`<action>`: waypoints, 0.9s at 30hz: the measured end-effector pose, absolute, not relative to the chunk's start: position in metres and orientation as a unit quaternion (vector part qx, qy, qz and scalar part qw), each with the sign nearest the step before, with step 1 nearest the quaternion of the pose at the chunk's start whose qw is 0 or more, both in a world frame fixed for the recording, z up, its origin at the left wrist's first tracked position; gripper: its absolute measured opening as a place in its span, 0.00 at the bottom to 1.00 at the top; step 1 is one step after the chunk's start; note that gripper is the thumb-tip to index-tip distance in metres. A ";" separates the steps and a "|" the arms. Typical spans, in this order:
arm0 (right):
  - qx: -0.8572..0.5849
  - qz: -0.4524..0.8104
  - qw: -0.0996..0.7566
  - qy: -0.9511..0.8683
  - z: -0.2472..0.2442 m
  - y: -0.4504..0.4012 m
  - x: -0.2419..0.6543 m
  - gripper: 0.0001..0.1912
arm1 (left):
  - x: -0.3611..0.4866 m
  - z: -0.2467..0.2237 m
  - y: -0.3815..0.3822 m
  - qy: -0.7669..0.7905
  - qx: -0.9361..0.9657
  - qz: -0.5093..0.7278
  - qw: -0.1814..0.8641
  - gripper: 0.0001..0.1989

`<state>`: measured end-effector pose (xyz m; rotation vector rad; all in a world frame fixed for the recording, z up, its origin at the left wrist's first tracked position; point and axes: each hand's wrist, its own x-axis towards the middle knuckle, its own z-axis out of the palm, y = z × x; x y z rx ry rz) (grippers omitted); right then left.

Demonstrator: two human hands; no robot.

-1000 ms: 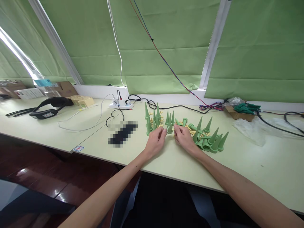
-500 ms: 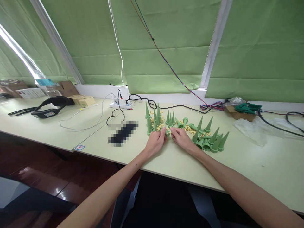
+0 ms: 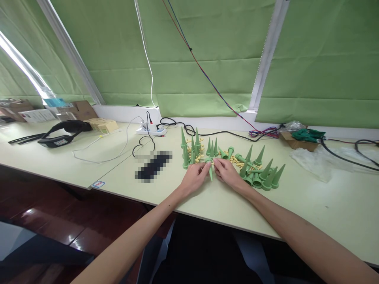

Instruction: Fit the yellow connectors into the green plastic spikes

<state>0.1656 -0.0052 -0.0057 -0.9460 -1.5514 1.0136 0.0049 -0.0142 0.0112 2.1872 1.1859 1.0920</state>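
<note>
Between my hands is a green cone (image 3: 211,172), its tip pointing down toward the table's front edge. My left hand (image 3: 195,176) is closed on it, thumb near its wide end. My right hand (image 3: 226,172) is pinched at the cone's right side, with a small yellow piece (image 3: 212,164) at its fingertips. Upright green cones (image 3: 185,156) with small yellow pieces around them stand behind my left hand. A small group of cones (image 3: 212,148) is just behind the held one. More cones (image 3: 268,179), some standing and some lying, are right of my right hand among yellow pieces (image 3: 237,161).
A blurred dark object (image 3: 154,165) lies left of my hands. Farther left are a black headset (image 3: 65,132), yellow boxes (image 3: 103,125) and a white cable. A power strip (image 3: 151,130) and black cables run along the back. An open carton (image 3: 299,141) and clear plastic (image 3: 314,161) are at the right.
The cone between my hands has turned, so its pointed end now shows toward me. My left thumb has moved slightly right and down.
</note>
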 end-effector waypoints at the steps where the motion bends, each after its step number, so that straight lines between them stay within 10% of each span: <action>1: -0.386 0.435 0.508 -0.636 -0.005 -0.005 0.166 0.25 | 0.005 0.011 -0.014 0.426 0.791 0.392 0.200 0.26; 27: -0.381 0.508 0.522 -0.570 0.015 -0.016 0.162 0.25 | 0.002 0.004 -0.011 0.354 0.810 0.431 0.183 0.13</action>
